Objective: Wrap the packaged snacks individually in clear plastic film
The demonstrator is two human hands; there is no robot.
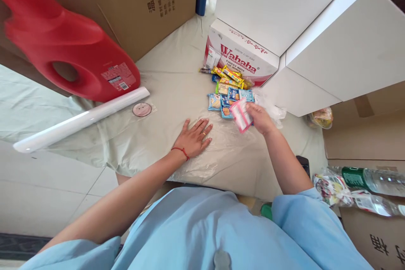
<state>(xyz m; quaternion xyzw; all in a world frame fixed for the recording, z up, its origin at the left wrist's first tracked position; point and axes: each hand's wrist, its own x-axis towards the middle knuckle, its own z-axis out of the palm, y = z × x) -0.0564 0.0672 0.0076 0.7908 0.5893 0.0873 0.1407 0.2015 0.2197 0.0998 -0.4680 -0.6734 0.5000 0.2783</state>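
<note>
My left hand point(193, 136) lies flat with its fingers spread on a clear plastic bag point(202, 163) on the cloth-covered table. A small pink and white snack packet point(241, 115) is pinched at its right edge by my right hand point(260, 117), just in front of the snack pile. That pile holds blue snack packets point(233, 94), a light-blue packet point(214, 101) and several yellow snack sticks point(232, 76). Behind them a white packet point(212, 57) leans on the Wahaba water carton. Crumpled clear plastic point(274, 109) sits just right of my right hand.
The Wahaha carton point(243, 52) and white boxes point(278, 8) stand behind. At left are a big red jug point(79, 50), a white roll point(82, 120) and a round pink disc point(142, 109). Plastic bottles point(379, 181) lie at right, near a black object point(303, 164).
</note>
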